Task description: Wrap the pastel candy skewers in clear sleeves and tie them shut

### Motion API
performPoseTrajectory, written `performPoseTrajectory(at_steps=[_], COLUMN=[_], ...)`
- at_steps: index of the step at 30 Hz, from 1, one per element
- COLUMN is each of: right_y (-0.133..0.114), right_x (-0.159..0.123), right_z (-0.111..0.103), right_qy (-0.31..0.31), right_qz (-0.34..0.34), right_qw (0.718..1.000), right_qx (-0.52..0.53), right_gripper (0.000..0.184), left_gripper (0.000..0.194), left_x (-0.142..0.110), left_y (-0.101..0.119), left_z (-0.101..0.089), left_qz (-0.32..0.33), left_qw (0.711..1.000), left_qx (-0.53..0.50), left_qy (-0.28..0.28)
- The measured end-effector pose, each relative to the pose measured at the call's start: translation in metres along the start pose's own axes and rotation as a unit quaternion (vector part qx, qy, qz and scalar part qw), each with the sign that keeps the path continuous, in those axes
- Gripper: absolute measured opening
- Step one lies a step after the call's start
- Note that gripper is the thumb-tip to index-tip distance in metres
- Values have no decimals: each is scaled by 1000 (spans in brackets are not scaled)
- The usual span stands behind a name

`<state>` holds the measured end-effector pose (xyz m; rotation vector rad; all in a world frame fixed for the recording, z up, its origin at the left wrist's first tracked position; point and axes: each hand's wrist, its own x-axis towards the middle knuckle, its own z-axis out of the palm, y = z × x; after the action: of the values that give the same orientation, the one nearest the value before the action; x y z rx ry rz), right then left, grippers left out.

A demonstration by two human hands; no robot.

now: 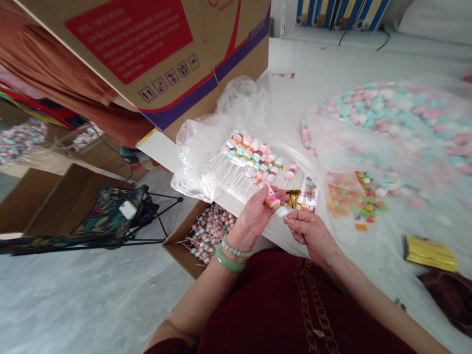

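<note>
My left hand [254,216], with a green bangle and bead bracelet at the wrist, is closed round a candy skewer [276,202] of pink, white and blue marshmallow pieces. My right hand [308,231] pinches the skewer's stick end just below the candy. Both hands hover at the near edge of the white table [317,69]. Just beyond them lies a pile of finished candy skewers [250,152] on a clear plastic bag [206,147].
A big heap of loose pastel marshmallows [387,113] covers the table's right. Gummy candies in a bag [342,196], gold twist ties [293,196] and a gold pack [427,253] lie nearby. A cardboard box [165,54] stands left; a floor box [208,231] holds skewers.
</note>
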<state>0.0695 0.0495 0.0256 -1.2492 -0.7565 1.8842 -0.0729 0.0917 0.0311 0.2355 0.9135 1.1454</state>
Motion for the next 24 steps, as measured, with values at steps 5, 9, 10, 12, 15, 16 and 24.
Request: performPoseTrajectory(at_steps=[5,9,10,12,15,16,24], right_y=[2,9,12,16,24,27,41], right_x=[-15,-29,-32,-39,-48,-51,-62], right_z=[5,6,5,-1,-10,-13,-20], right_qy=[-8,74,101,147,175,175,85], right_qz=[7,-170,-232,-335,-394,-397,-303], right_qw=[1000,963,929,839,748,739,902], right_qx=[15,-193,-271,-404,-504,-515,-295], right_gripper=[20,15,15,18,25,25,13], left_gripper=[27,25,25,26,24,20,23], left_x=[-18,-32,-35,-40,-45,-46,-58], left_y=[-7,-17,-20,-25,-28,-28,-22], left_z=[5,14,16,18,18,17,15], left_qz=[24,38,44,46,16,18,85], left_qw=[999,999,999,998,997,996,995], left_qx=[-4,15,19,34,75,89,52], left_qy=[-21,-4,-2,0,-6,-7,-26])
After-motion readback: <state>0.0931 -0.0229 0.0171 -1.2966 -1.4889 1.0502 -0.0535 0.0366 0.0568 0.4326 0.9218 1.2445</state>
